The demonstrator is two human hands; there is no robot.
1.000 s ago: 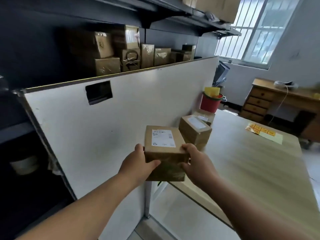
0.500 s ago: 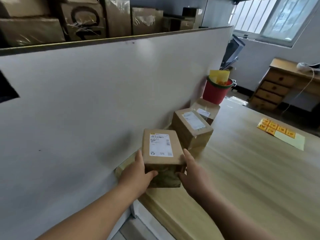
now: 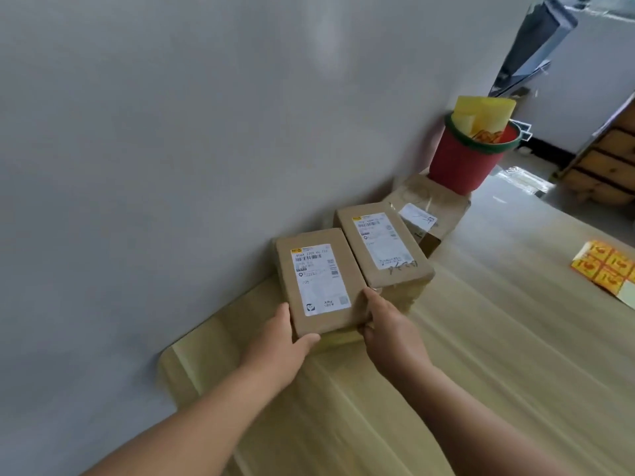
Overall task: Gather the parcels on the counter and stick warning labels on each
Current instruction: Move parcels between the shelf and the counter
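A brown cardboard parcel (image 3: 318,281) with a white shipping label on top sits on the wooden counter (image 3: 498,355), close to the white partition. My left hand (image 3: 280,345) grips its near left corner and my right hand (image 3: 388,324) grips its near right side. A second labelled parcel (image 3: 381,247) lies right beside it, touching or almost touching. Behind that stands a third parcel (image 3: 429,207). A sheet of yellow and red warning labels (image 3: 606,266) lies at the counter's right edge.
The white partition (image 3: 206,132) runs along the counter's left side. A red bucket (image 3: 464,163) with yellow papers stands at the far end behind the parcels. A wooden chest of drawers (image 3: 608,166) is beyond the counter on the right.
I carried the parcel from in front of the counter's end onto the counter and set it down next to the second parcel. The view moved closer and lower.
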